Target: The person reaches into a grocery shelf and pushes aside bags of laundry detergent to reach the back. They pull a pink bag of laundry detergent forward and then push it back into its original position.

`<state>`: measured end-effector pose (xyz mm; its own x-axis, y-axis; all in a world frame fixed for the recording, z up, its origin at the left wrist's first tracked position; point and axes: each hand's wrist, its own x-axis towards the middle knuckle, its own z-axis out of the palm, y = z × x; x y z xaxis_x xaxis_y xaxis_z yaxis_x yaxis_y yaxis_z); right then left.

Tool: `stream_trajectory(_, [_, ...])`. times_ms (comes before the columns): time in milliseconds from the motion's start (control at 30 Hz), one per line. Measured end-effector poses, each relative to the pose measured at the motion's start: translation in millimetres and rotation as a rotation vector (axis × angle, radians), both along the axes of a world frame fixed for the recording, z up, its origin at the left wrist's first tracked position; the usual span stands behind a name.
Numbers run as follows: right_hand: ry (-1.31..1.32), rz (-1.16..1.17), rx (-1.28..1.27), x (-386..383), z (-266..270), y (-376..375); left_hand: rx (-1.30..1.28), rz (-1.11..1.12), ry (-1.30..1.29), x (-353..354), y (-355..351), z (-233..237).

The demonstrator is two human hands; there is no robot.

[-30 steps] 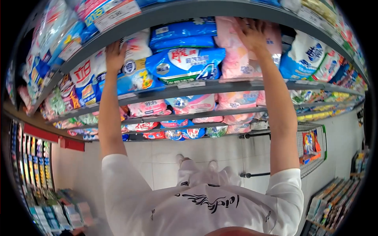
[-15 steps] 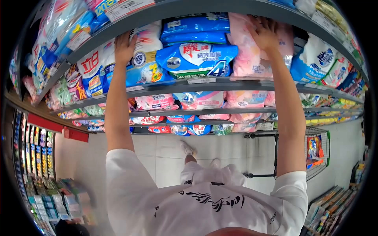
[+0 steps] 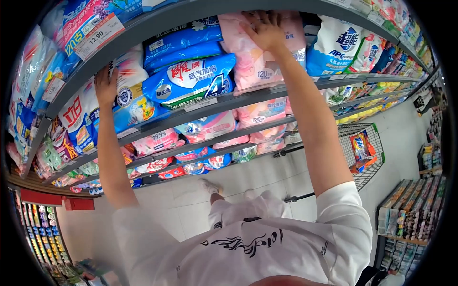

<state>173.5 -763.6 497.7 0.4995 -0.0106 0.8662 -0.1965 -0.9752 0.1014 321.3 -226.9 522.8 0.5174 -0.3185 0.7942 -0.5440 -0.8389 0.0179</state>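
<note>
My right hand [image 3: 266, 31] lies with its fingers spread on the upper part of a pink detergent bag [image 3: 255, 64] marked 120. On the left, my left hand [image 3: 105, 86] has its fingers stretched out against a white and blue detergent bag [image 3: 131, 107]. Between my hands, a blue detergent bag [image 3: 191, 78] with a large 4 leans forward over the shelf front. Another blue bag [image 3: 183, 40] is stacked behind it. To the right of the pink bag stands a white and blue bag [image 3: 334, 45].
Shelf edges [image 3: 200, 102] with price labels run across, and more bags fill the lower shelves. An upper shelf edge [image 3: 157, 16] arches above my hands. A wire shopping cart [image 3: 374, 157] holding an orange pack [image 3: 363, 148] stands at right. Low display racks [image 3: 410, 209] stand behind it.
My view has turned to the right, so shelves and hands appear shifted left and tilted. Both hands stay on the same bags, and more of the cart shows.
</note>
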Motion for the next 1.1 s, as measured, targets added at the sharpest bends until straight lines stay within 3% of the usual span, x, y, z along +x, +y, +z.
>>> stream_trajectory(633, [0.009,0.104,0.143,-17,14,12,-0.044,0.040,0.088,6,4,-3])
stream_trajectory(1100, [0.023,0.004,-0.004,-12,10,9,-0.043,0.077,0.095,2,2,-3])
